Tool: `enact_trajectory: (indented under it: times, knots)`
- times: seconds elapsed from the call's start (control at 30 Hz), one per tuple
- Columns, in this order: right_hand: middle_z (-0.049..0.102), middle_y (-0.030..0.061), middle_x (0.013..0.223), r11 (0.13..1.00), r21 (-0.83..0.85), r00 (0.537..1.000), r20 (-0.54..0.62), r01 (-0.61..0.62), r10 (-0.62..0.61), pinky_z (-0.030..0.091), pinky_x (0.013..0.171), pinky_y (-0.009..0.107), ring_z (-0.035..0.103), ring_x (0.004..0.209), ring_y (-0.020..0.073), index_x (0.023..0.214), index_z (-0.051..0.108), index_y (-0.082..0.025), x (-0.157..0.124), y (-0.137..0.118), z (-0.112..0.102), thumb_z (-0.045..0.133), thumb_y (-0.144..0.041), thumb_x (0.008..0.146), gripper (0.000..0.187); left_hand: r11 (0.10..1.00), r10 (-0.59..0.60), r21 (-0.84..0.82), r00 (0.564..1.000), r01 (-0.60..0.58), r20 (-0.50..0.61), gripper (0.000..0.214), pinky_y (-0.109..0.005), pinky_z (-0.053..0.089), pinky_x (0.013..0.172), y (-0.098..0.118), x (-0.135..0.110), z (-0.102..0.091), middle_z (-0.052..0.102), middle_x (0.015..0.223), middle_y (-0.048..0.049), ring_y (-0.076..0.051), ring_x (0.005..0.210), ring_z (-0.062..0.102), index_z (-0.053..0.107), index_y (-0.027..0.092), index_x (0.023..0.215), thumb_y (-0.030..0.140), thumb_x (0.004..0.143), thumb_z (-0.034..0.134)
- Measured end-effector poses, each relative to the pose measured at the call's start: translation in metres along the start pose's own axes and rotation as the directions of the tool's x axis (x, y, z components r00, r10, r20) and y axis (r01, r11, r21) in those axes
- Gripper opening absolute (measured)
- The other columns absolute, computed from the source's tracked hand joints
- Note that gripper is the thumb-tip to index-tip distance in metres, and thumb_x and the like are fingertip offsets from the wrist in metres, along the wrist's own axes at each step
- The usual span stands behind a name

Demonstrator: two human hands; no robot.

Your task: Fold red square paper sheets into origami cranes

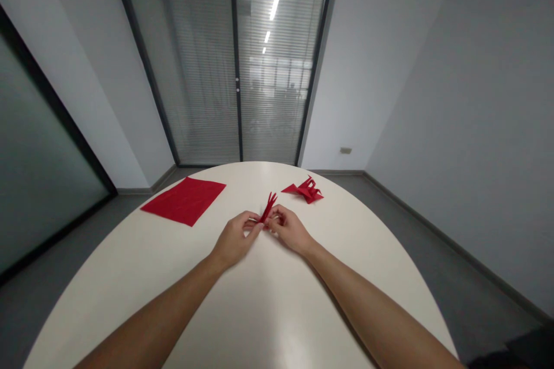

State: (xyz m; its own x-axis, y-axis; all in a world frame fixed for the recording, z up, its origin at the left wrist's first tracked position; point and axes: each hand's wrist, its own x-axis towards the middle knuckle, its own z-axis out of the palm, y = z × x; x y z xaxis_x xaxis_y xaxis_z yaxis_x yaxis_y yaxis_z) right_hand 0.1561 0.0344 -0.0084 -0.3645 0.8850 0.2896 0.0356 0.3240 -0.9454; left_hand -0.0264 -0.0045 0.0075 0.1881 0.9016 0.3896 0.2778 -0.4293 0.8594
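A piece of folded red paper (269, 206) stands between my two hands, with several narrow points sticking up at its top. My left hand (237, 237) pinches its lower left side between thumb and fingers. From the right, my right hand (289, 228) grips the lower part, fingers bent and closed round it. The fingers hide the bottom of the folded paper. Beyond my right hand lies a folded red origami figure (308, 189) with pointed parts. A flat sheet of red paper (186, 200), faintly creased, lies to the left of my left hand.
The round white table (259, 317) spreads beneath my forearms. Behind it are glass doors with blinds (268, 121), and pale walls rise on both sides. A wall socket (345, 150) sits low at the right. A dark object (515, 351) shows at the lower right corner.
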Motion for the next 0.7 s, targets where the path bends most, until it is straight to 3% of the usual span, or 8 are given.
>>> enact_trajectory:
  times: [0.2,0.43,0.57,0.7]
  knots:
    - [0.069,0.0003,0.085,0.998,-0.066,0.997,0.074,0.008,-0.003,0.047,0.068,0.028,0.064,0.07,0.0148,0.101,0.059,-0.02,-0.004,-0.008,-0.003,0.068,-0.028,0.083,0.022,0.993,0.06,0.104,0.996,-0.053,-0.066,0.012,-0.033,0.058,0.083,0.001,0.001,-0.002,0.071,0.095,-0.0059,-0.02,0.09,0.068,0.067,0.019,0.094,0.027,0.086,0.064]
    - [0.07,0.0033,0.096,0.997,-0.079,0.993,0.117,0.005,0.004,0.048,0.069,0.028,0.064,0.075,0.0156,0.111,0.062,-0.02,-0.007,-0.013,-0.003,0.077,-0.036,0.08,0.038,0.999,0.004,-0.037,1.0,-0.004,-0.01,0.012,-0.033,0.058,0.083,-0.004,0.001,-0.001,0.068,0.095,-0.0049,-0.019,0.089,0.067,0.066,0.018,0.092,0.029,0.088,0.062]
    - [0.071,0.0036,0.09,1.0,-0.006,0.994,0.104,-0.011,0.012,0.047,0.067,0.028,0.065,0.073,0.0162,0.107,0.064,-0.018,-0.006,-0.013,-0.003,0.076,-0.043,0.082,0.037,0.997,0.014,-0.074,1.0,-0.012,0.02,0.013,-0.032,0.057,0.084,-0.002,0.001,-0.002,0.067,0.097,-0.0053,-0.019,0.092,0.067,0.067,0.018,0.094,0.028,0.09,0.061]
    - [0.071,0.0055,0.086,1.0,0.026,0.997,0.08,-0.013,0.011,0.048,0.069,0.029,0.066,0.077,0.0179,0.098,0.067,-0.017,-0.005,-0.012,-0.004,0.068,-0.048,0.088,0.034,0.998,0.015,-0.053,1.0,-0.016,-0.023,0.014,-0.03,0.057,0.083,0.0,0.002,-0.003,0.065,0.102,-0.0062,-0.019,0.094,0.065,0.068,0.019,0.094,0.029,0.09,0.059]
